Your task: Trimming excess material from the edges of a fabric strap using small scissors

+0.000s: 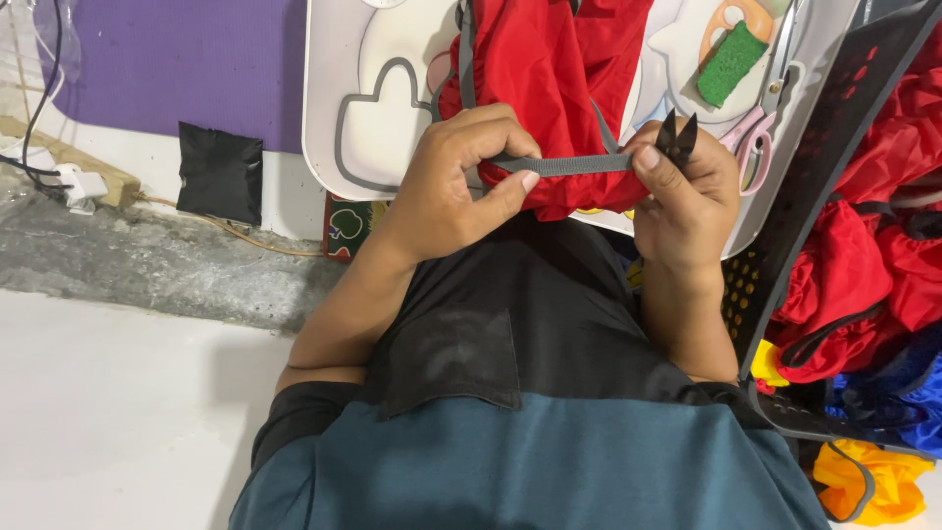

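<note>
Far left, a purple wall panel stands above a black square patch, with a white plug block and cables by the frame's edge; below them the pale floor lies wide open, plenty of room there.

Moving in, the white plastic tabletop with grey outline shapes curves down to a rounded edge just above the wrists. Over it hangs the red shiny fabric garment, its lower fold bunched between the two hands.

The left hand has its grip closed on the grey flat strap, thumb below and fingers curled over the top, pinching the strap's left end against the red fabric. The strap runs taut and level across to the right hand, whose grip is closed on the strap's other end and also carries small black thread snips, blades pointing up and slightly parted, just above the knuckles.

Further right on the tabletop lie a green sponge block and pink-handled scissors, near the right hand but apart from it. At the right edge a black perforated plastic basket crowds in, stuffed with red, blue and yellow fabric bundles; little free room on that side.
</note>
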